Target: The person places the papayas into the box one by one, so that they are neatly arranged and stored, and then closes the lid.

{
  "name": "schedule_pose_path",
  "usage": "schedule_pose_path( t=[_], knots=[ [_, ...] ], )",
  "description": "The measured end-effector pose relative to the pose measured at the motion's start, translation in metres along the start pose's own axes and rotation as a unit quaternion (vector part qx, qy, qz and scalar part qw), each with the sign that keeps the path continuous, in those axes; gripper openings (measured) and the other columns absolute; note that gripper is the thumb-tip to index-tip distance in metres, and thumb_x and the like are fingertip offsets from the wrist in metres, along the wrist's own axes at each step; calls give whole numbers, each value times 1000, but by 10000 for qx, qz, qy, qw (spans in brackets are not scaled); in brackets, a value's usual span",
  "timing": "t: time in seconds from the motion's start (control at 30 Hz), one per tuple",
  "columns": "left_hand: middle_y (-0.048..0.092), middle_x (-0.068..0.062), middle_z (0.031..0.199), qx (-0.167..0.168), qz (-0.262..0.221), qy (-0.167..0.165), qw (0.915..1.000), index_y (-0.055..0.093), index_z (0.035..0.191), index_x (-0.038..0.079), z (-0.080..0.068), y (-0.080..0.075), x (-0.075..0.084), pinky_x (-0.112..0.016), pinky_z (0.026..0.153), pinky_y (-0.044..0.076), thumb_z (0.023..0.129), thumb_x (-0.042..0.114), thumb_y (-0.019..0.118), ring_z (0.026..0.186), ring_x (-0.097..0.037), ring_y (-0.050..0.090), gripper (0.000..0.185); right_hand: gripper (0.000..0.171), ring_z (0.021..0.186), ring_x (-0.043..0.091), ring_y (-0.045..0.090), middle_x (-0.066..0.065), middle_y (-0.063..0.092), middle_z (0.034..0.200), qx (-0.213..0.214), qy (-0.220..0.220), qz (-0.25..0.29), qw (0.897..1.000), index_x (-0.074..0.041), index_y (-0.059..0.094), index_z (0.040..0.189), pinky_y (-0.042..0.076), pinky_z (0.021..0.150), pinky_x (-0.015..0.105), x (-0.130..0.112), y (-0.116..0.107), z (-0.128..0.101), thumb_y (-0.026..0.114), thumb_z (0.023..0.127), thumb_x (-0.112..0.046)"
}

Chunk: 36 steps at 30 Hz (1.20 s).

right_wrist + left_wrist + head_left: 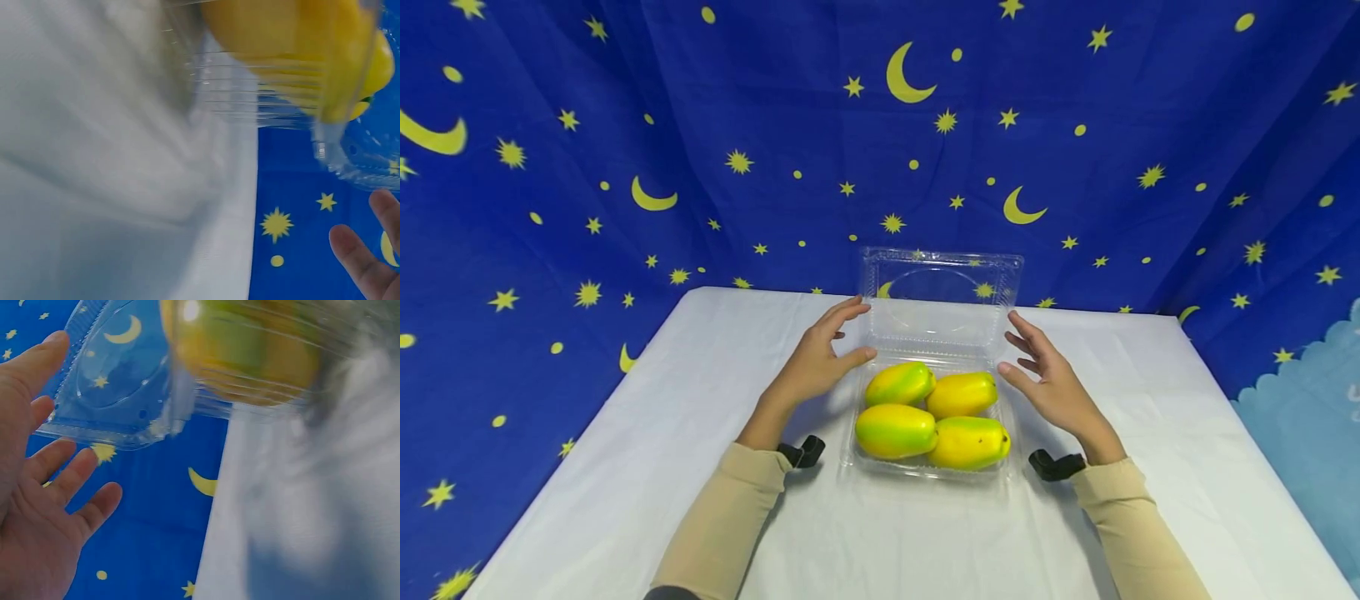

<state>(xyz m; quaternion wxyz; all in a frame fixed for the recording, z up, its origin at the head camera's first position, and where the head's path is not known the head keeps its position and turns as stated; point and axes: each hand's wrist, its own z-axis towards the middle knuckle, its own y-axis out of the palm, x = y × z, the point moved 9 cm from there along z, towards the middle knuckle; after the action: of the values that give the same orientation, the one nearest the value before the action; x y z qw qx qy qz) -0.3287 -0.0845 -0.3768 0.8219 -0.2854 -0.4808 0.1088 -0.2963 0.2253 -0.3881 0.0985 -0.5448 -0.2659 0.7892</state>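
A clear plastic clamshell box (pixel 917 472) lies on the table with its hinged lid (pixel 942 329) raised at the back. Several yellow-green fruits, papayas by their look, fill the base, among them a front-left papaya (pixel 895 431) and a back-right papaya (pixel 962 394). My left hand (pixel 820 354) is beside the lid's left edge, fingers extended and thumb apart. On the opposite side my right hand (pixel 1045 379) mirrors it, fingers spread near the lid's right edge. Neither hand grips anything; whether fingertips touch the lid I cannot tell. The left wrist view shows the left palm (pixel 37 544) uncurled.
A white cloth covers the table (pixel 925 542). Behind it and at the left hangs a blue curtain (pixel 790 100) with yellow moons and stars. Light blue scalloped fabric (pixel 1307 425) is at the far right. Black straps (pixel 1056 465) sit at both wrists.
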Motion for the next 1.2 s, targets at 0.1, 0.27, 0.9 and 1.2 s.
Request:
schedule_pose_path(
  t=[0.1,0.27,0.9,1.2],
  knots=[
    [31,5,164,-81,-74,-15,9999,45,151,17,-1,-2,6,-49,108,44,92,34,73,149,-20,33,67,74,149,37,33,3,20,168,1,-95,83,9999,-22,18,162,34,111,65,-7,-3,-1,60,101,-18],
    [27,7,165,-150,-139,29,9998,42,153,23,-2,-7,16,-50,111,42,92,38,72,151,-20,30,70,76,150,37,31,6,20,168,35,-255,195,9995,-19,16,162,34,112,64,-19,-7,-3,61,101,-14],
    [37,6,160,305,-494,583,9966,26,157,32,-10,-35,58,-49,112,41,91,26,76,145,-16,39,83,85,151,32,30,8,21,168,287,-571,132,9979,-25,10,162,37,107,11,-55,-21,-13,61,98,-5],
    [38,9,159,350,-432,693,9960,26,158,34,-11,-39,68,-47,111,42,93,25,74,144,-15,40,81,78,148,30,36,3,28,165,585,-342,-250,9974,-30,13,161,40,106,15,-68,-28,-17,60,101,-13]
  ],
)
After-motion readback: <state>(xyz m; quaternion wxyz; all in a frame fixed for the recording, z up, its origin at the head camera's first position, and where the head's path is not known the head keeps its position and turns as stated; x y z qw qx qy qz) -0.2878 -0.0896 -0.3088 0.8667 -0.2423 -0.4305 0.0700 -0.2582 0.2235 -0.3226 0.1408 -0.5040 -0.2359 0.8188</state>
